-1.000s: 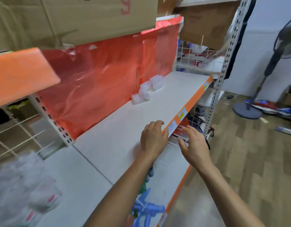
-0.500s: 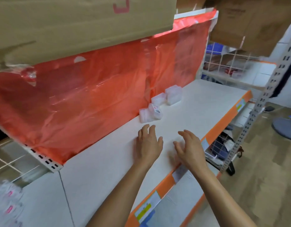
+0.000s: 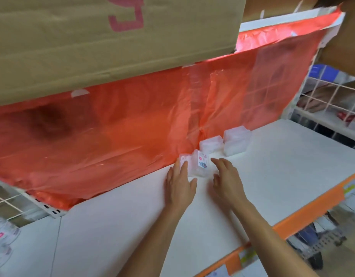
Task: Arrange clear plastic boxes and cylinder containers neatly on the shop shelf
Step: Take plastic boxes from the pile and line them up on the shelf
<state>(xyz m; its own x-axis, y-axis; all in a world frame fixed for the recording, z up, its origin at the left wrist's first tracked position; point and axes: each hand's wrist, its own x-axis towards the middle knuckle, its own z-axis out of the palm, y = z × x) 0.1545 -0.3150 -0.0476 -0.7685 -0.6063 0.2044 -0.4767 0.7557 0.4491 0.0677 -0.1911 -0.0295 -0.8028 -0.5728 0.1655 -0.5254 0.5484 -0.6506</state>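
1. Four lots of clear plastic boxes sit at the back of the white shelf, against the red plastic sheet that hangs behind it
2. The labelled box is nearest the hands. Its sticker is white with a small red mark and some blue print, too blurred to read
3. The left box touches the labelled box. The middle box and the tall stack follow to the right along the sheet
4. The left hand lies palm down over the shelf with its fingers straight and together. Its fingertips reach the front of the left box, gripping nothing
5. The right hand is palm down just right of the labelled box. Its fingers are spread, slightly bent and holding nothing
6. A cardboard carton overhangs from above and bears a large pink printed mark, cut off at the top and shaped like a 9 or a 3
7. The orange edge strip carries a price tag in yellow-green, its writing illegible
8. At the lower left, blurred clear containers show pink labels that cannot be read
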